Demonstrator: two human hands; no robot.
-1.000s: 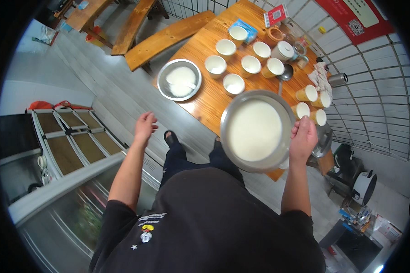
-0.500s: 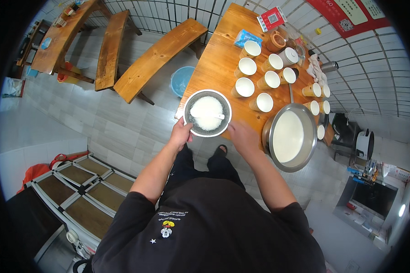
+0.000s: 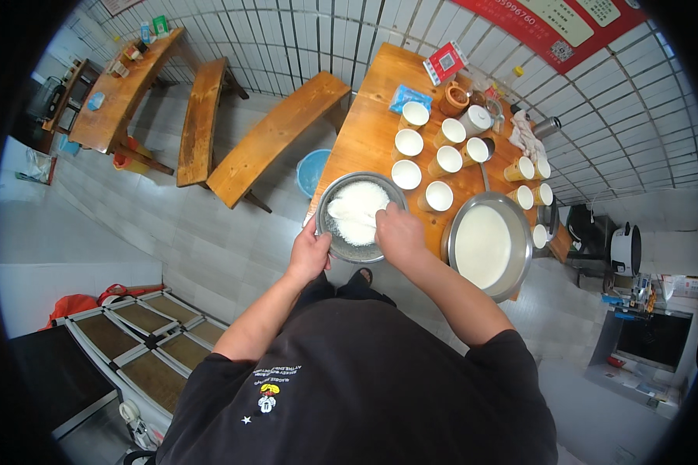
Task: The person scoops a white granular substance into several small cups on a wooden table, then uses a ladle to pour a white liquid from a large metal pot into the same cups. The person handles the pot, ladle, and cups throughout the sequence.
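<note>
My left hand (image 3: 310, 252) grips the near-left rim of a grey metal bowl (image 3: 326, 236) at the table's front edge. Inside lies a heap of white granules (image 3: 357, 232), with a white spoon (image 3: 360, 216) resting in it. Closed around the spoon's handle, my right hand (image 3: 399, 234) reaches over the bowl's right side. The spoon is hard to tell apart from the white heap. Right of the bowl stands a large steel pot (image 3: 526, 262) holding a creamy white liquid (image 3: 482, 246). Several paper cups (image 3: 437, 197) stand beyond the bowl and pot.
More cups (image 3: 523, 197) line the right side of the wooden table (image 3: 364, 116). Toward the back are a blue packet (image 3: 409, 98), a brown jar (image 3: 454, 99), a lidded white container (image 3: 475, 120) and a cloth (image 3: 526, 136). A bench (image 3: 279, 139) and blue basin (image 3: 312, 172) sit left.
My right hand has moved from beside the bowl onto the spoon's handle. My left hand still grips the bowl's rim. The whole view has shifted.
</note>
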